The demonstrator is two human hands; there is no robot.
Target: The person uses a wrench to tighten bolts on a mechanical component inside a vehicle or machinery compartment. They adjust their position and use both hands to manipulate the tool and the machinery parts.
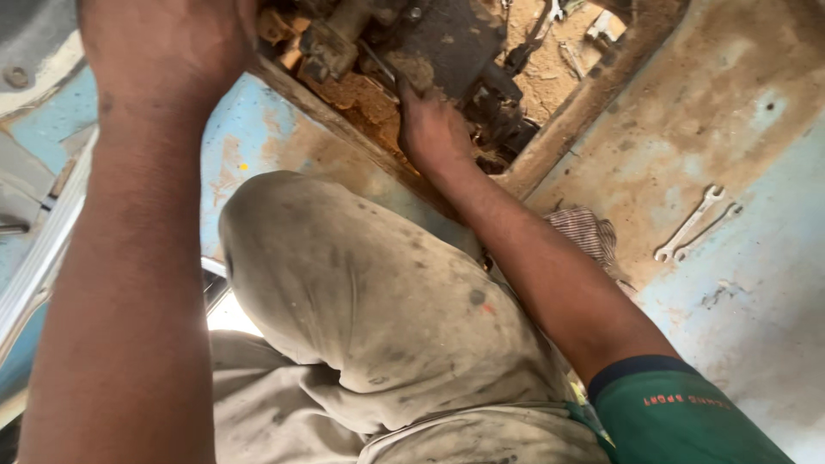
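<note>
My right hand reaches down into a rectangular opening in a rusty blue metal floor. Its fingers curl among dark, greasy machine parts. A thin metal tool sticks up and to the left out of its grip. My left hand is at the top left, on the near edge of the opening beside mud-caked parts. Only its back shows; the fingers are hidden. My bent knee in dirty grey trousers lies between the two arms.
Two open-ended spanners lie side by side on the floor at the right. A checked rag sits beside my right forearm. Sandy ground shows through the opening. A metal rail runs along the left edge.
</note>
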